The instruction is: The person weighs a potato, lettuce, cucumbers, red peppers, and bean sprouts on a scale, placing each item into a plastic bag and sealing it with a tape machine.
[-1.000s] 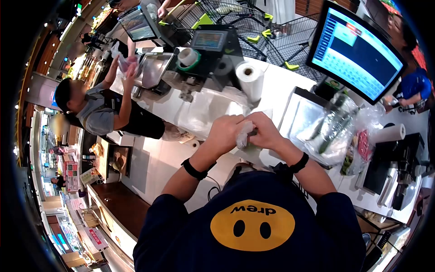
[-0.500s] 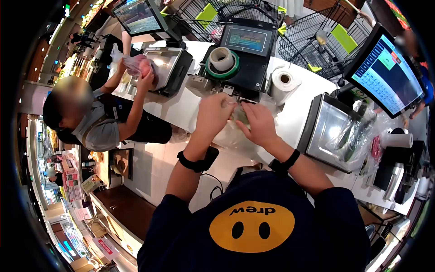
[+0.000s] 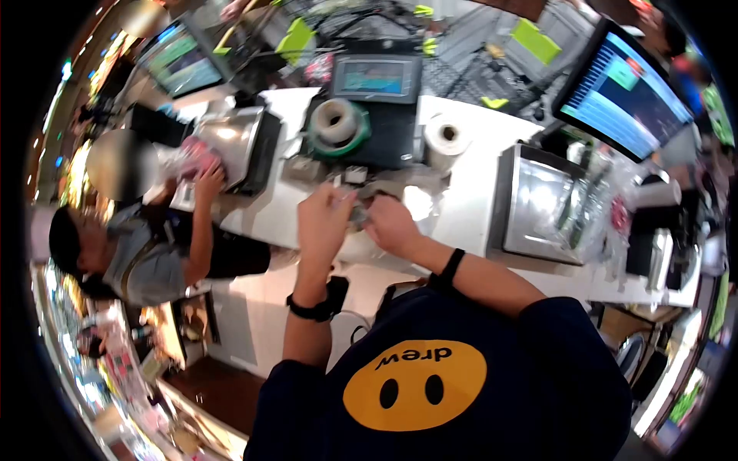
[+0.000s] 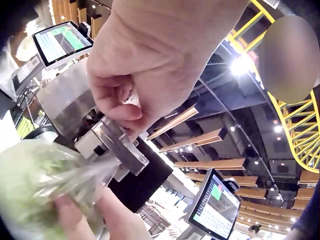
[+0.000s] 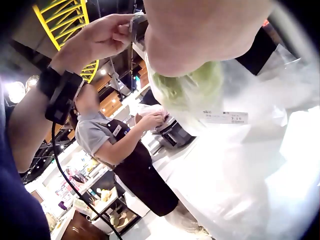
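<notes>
A clear plastic bag of pale green leafy vegetable (image 4: pixel 35 182) is between my hands at a metal bag-neck sealer (image 4: pixel 117 147). My left hand (image 3: pixel 323 223) is on the sealer's left, its curled fingers pinching the bag's gathered end, a whitish bit of which shows in the left wrist view. My right hand (image 3: pixel 396 225) grips the bag close below the neck, thumb and fingers on the plastic. Between the two hands the twisted neck runs into the sealer. A white price label (image 5: pixel 225 117) sticks to the bag in the right wrist view.
A tape roll (image 3: pixel 336 123) sits beside a black machine with a screen (image 3: pixel 377 79). Right of it stands a bag roll (image 3: pixel 447 137). Further right, bagged vegetables (image 3: pixel 588 207) lie by a metal scale (image 3: pixel 530 207). Another person (image 3: pixel 138 246) works at a scale on the left.
Both hands have moved to the sealer, bringing the bag's neck into it. My right hand has closed from straighter fingers. The other person has lowered a pinkish bag towards the left scale.
</notes>
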`<state>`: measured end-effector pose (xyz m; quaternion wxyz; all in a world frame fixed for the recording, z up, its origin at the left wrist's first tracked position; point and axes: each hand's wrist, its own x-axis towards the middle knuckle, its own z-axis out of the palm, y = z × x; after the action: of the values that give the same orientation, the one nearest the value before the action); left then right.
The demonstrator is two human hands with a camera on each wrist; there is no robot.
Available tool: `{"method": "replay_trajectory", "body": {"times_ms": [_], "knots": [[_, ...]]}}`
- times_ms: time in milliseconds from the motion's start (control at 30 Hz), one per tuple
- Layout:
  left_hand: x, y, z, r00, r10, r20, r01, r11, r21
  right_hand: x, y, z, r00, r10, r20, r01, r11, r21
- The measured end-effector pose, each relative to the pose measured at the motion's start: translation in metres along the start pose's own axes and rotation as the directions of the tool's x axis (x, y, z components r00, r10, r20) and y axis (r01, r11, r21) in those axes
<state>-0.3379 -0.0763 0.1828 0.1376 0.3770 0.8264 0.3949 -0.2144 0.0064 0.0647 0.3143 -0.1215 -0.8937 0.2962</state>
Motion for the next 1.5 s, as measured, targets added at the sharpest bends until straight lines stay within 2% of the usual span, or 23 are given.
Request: {"method": "replay_trajectory", "body": {"times_ms": [100,133,233,267,300,400,433,533,667,700,733,767,800,833,900,967,1100,1200,1267,1400,1500], "knots": [[-0.002,0.000,0.000,1.000,-0.022,-0.001,0.022,0.999,-0.046,0.000,-0.005,-0.013,0.999,0.036,0.017,-0.036,0.999,0.008],[-0.002,-0.007,0.002,0.999,0.041,-0.025,-0.041,0.999,-0.033,-0.001,-0.003,-0.013,0.999,0.035,0.007,-0.035,0.999,0.011],[-0.002,0.012,-0.002,0.998,-0.054,0.032,0.057,0.996,-0.076,-0.001,-0.011,-0.032,0.999,0.022,0.026,-0.022,1.000,-0.004],[-0.002,0.008,-0.001,0.999,-0.037,0.022,0.039,0.996,-0.078,-0.003,-0.010,-0.033,1.000,0.002,0.013,-0.002,1.000,-0.016],[-0.001,0.005,0.000,0.999,-0.039,0.021,0.040,0.996,-0.078,-0.005,-0.007,-0.035,0.997,0.018,0.069,-0.018,1.000,-0.013],[-0.002,0.003,0.000,1.000,-0.011,0.017,0.013,0.997,-0.077,-0.008,-0.007,-0.051,0.997,0.067,0.042,-0.068,0.997,0.029],[-0.002,0.006,0.001,1.000,0.004,0.012,-0.003,0.997,-0.077,-0.008,-0.005,-0.068,0.981,0.116,0.156,-0.128,0.989,0.072],[-0.004,0.022,0.003,0.993,0.119,0.001,-0.117,0.981,0.151,-0.023,0.019,-0.095,0.998,-0.033,-0.057,0.032,0.999,-0.011],[-0.013,0.040,0.018,0.975,0.222,0.007,-0.219,0.956,0.193,-0.043,0.058,-0.171,0.965,0.091,-0.247,-0.093,0.996,0.002],[-0.015,0.042,0.023,0.966,0.257,0.028,-0.258,0.953,0.159,-0.045,0.073,-0.193,0.936,0.013,-0.353,-0.059,0.991,-0.120],[-0.017,0.045,0.027,0.968,0.245,0.047,-0.249,0.958,0.139,-0.045,0.080,-0.219,0.913,-0.008,-0.409,-0.112,0.957,-0.269],[-0.020,0.048,0.032,0.970,0.233,0.067,-0.240,0.963,0.121,-0.044,0.091,-0.245,0.871,-0.024,-0.490,-0.162,0.929,-0.333],[-0.022,0.050,0.035,0.971,0.222,0.090,-0.231,0.967,0.106,-0.041,0.099,-0.272,0.842,0.029,-0.539,-0.264,0.893,-0.365],[-0.024,0.051,0.040,0.974,0.215,0.075,-0.220,0.974,0.059,-0.031,0.099,-0.304,0.825,-0.072,-0.560,-0.244,0.849,-0.469],[-0.026,0.054,0.045,0.977,0.203,0.062,-0.203,0.979,-0.001,-0.025,0.116,-0.345,0.793,-0.118,-0.597,-0.337,0.733,-0.591],[-0.029,0.055,0.054,0.978,0.203,0.048,-0.198,0.976,-0.089,-0.017,0.123,-0.375,0.787,-0.112,-0.607,-0.368,0.705,-0.607],[-0.041,0.074,0.073,0.995,0.080,0.057,-0.050,0.911,-0.410,-0.001,0.128,-0.402,0.816,-0.138,-0.562,-0.351,0.654,-0.670],[-0.047,0.104,0.081,0.995,0.085,0.053,-0.055,0.906,-0.420,0.006,0.136,-0.411,0.892,-0.087,-0.443,-0.296,0.628,-0.720],[-0.049,0.123,0.089,0.996,0.074,0.045,-0.043,0.873,-0.486,0.001,0.141,-0.414,0.902,-0.073,-0.425,-0.283,0.643,-0.711],[-0.045,0.151,0.110,0.992,0.125,-0.017,-0.115,0.844,-0.524,-0.051,0.126,-0.440,0.823,-0.163,-0.544,-0.248,0.759,-0.603],[-0.037,0.169,0.128,0.985,0.154,-0.073,-0.169,0.822,-0.544,-0.139,0.149,-0.464,0.768,-0.112,-0.631,-0.365,0.732,-0.574]]}}
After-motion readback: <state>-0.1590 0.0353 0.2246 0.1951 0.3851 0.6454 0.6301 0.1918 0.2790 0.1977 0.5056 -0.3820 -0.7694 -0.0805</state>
